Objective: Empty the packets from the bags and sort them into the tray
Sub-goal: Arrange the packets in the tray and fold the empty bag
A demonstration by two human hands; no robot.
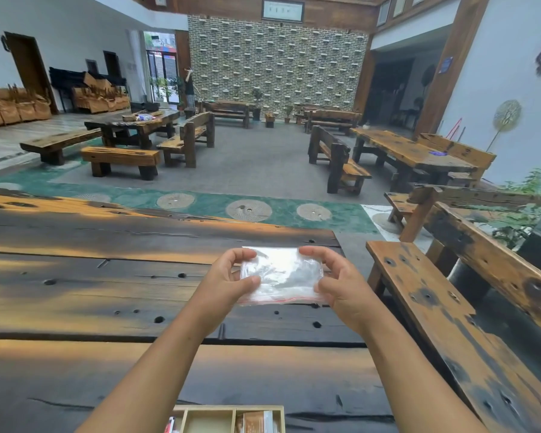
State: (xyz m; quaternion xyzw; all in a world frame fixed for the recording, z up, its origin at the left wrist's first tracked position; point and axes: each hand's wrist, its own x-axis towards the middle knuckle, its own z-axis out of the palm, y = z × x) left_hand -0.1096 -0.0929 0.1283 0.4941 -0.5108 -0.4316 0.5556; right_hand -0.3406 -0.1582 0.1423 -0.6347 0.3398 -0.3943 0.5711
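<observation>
Both arms reach forward over the bench (107, 292), left hand (224, 284) and right hand (341, 284) pinching opposite edges of a clear bag (281, 276) beyond the tray (228, 409).

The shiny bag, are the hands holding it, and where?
Yes. Both hands hold the clear plastic bag above the table: left hand pinches its left edge, right hand its right edge.

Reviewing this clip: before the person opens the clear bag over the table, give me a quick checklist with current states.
1. Left hand grips the clear bag: ok.
2. Right hand grips its other side: ok.
3. Red seal strip faces the person: ok.
4. Seal open: cannot tell.
5. Packets inside bag: cannot tell, glare.
6. Tray within view, middle compartment free: ok, though mostly cropped.
</observation>
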